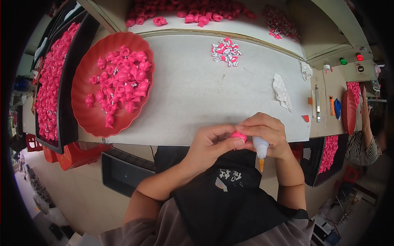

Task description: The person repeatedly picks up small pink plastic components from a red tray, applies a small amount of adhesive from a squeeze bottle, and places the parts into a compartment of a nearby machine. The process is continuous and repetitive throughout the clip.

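At the near edge of the table, my left hand (210, 144) pinches a small rounded pink plastic piece (238, 136) between thumb and fingers. My right hand (266, 130) meets it there, its fingertips at the top of the piece. Tucked in that same right hand is a translucent needle-tip squeeze bottle (260, 144), its amber tip pointing down toward my lap. What my right fingertips do on the piece is partly hidden. Beyond my hands lies a small pile of pink and white pieces (227, 52) on the white tabletop (184, 82).
A red scalloped bowl (84, 117) of pink hollow parts stands left, beside a black crate (67, 127) heaped with more. Pink parts (188, 14) fill the back shelf. Crumpled white tissue (281, 92) lies right. Another person's arm (366, 112) shows far right, near a second red bowl (349, 110).
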A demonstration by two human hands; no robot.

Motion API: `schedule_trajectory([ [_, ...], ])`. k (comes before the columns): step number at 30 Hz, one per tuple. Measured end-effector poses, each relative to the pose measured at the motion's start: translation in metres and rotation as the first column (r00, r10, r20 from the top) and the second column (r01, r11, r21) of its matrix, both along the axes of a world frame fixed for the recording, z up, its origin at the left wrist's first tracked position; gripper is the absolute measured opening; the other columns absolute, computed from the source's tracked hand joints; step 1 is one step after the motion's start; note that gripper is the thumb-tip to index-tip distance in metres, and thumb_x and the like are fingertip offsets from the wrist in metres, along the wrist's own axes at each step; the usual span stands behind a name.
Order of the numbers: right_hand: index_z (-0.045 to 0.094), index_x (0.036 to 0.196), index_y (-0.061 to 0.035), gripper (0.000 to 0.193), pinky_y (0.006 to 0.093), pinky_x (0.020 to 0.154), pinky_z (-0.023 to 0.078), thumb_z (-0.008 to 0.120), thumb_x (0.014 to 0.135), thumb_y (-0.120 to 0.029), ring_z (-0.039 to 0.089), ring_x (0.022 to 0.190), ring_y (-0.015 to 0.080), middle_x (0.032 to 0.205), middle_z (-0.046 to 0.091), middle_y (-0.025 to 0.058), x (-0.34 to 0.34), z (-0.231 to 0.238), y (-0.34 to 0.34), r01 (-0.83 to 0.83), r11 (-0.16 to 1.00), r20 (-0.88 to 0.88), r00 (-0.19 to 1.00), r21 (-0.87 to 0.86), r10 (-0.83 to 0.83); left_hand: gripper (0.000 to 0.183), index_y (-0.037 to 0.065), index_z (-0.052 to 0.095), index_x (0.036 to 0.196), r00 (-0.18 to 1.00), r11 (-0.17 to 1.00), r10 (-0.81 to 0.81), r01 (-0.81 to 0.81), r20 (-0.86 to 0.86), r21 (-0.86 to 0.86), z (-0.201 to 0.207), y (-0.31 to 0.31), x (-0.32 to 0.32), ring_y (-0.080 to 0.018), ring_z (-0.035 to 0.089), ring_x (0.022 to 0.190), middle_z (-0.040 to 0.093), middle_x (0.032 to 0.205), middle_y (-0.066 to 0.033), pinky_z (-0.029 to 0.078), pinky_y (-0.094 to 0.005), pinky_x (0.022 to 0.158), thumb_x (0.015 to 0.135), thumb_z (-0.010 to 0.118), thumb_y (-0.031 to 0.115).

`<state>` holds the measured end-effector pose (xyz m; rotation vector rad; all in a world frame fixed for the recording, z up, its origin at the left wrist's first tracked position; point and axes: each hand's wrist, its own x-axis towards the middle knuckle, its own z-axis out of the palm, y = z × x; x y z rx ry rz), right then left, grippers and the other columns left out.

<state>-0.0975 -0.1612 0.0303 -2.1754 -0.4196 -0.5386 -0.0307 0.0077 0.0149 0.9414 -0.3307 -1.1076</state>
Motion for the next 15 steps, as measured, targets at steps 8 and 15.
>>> schedule_trajectory([
  [8, 0.064, 0.088, -0.0040, 0.035, 0.0249, 0.050, 0.048, 0.077, 0.060, -0.019, 0.059, 0.063, 0.0183, 0.081, 0.061, 0.0076, 0.004, -0.007, 0.002, -0.005, 0.999, 0.027, 1.000, -0.037, 0.006, 0.016, -0.005, 0.060, 0.095, 0.994, 0.995, 0.094, -0.092, 0.064, -0.034, -0.002, 0.001, -0.002, -0.0093, 0.057, 0.081, 0.061, 0.084, -0.0058, 0.046, -0.0220, 0.073, 0.084, 0.058, 0.006],
  [15, 0.064, 0.086, -0.0023, 0.033, 0.0249, 0.048, 0.047, 0.077, 0.060, -0.018, 0.059, 0.061, 0.0177, 0.079, 0.061, 0.0085, 0.020, 0.006, 0.013, -0.065, 0.991, -0.061, 0.996, -0.120, 0.058, 0.017, -0.004, 0.061, 0.094, 0.989, 0.992, 0.081, -0.092, -0.125, -0.086, -0.011, 0.012, 0.006, -0.0062, 0.052, 0.075, 0.059, 0.079, -0.0024, 0.043, -0.0206, 0.069, 0.085, 0.057, 0.010],
])
